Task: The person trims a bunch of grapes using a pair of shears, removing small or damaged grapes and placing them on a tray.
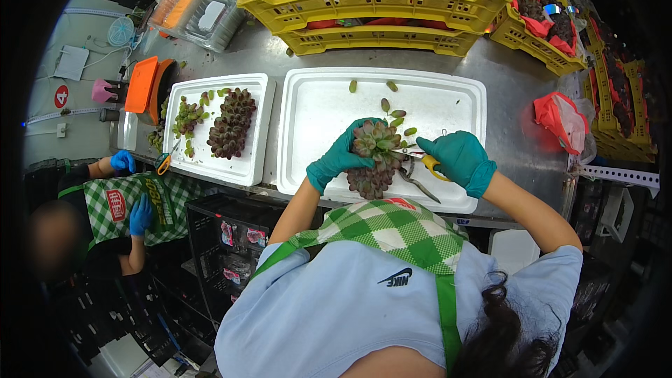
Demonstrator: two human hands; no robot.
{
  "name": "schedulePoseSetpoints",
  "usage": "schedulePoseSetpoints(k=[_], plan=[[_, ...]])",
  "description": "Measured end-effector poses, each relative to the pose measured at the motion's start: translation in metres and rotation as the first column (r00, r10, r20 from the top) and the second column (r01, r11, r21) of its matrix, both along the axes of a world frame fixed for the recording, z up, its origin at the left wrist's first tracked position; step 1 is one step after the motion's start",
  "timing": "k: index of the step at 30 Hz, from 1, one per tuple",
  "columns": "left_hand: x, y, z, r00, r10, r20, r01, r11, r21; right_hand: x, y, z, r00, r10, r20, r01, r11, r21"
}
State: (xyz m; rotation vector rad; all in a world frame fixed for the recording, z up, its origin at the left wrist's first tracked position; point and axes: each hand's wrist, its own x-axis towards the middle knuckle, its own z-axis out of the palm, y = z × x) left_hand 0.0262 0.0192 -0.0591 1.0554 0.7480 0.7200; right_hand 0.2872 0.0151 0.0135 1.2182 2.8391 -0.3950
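My left hand (338,156), in a teal glove, grips a bunch of dark red and green grapes (379,139) from its left side. The bunch is tilted over a white foam tray (325,107), close to the front of my checked apron. My right hand (458,156), gloved alike, holds scissors (432,166) by their yellow-orange handles. Their blades reach the right side of the bunch, the tips partly hidden among grapes. Pruning shears (420,186) lie in the tray beneath the scissors. Several loose grapes (386,105) are scattered beyond the bunch.
Left stands another foam tray (264,136) with a dark grape bunch (232,123), loose green grapes and scissors (164,164). Stacked yellow crates (378,8) stand behind; clear plastic containers (202,14) and an orange device (142,84) are left. A co-worker's blue-gloved hand (140,215) shows lower left.
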Motion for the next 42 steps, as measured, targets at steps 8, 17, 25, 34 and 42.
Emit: schedulePoseSetpoints(k=[8,17,25,34,42], plan=[[0.000,0.003,-0.003,0.998,-0.003,0.055,0.004,1.000,-0.001,-0.001,-0.005,-0.002,0.994,-0.050,-0.092,0.052,0.998,0.024],[0.000,0.004,-0.004,0.999,0.003,0.054,-0.003,1.000,0.000,-0.002,-0.001,0.006,0.990,-0.065,-0.125,0.058,0.997,-0.056],[0.003,0.003,0.008,1.000,0.016,-0.018,-0.016,0.999,-0.034,-0.008,-0.006,0.000,0.978,-0.178,-0.110,0.149,0.961,-0.232],[0.000,0.002,0.003,1.000,0.024,0.014,-0.024,0.999,-0.031,-0.007,-0.009,-0.004,0.965,-0.193,-0.180,0.136,0.948,-0.287],[0.000,0.002,0.002,1.000,0.024,0.012,-0.024,0.999,-0.034,-0.010,-0.013,0.000,0.956,-0.243,-0.164,0.165,0.909,-0.384]])
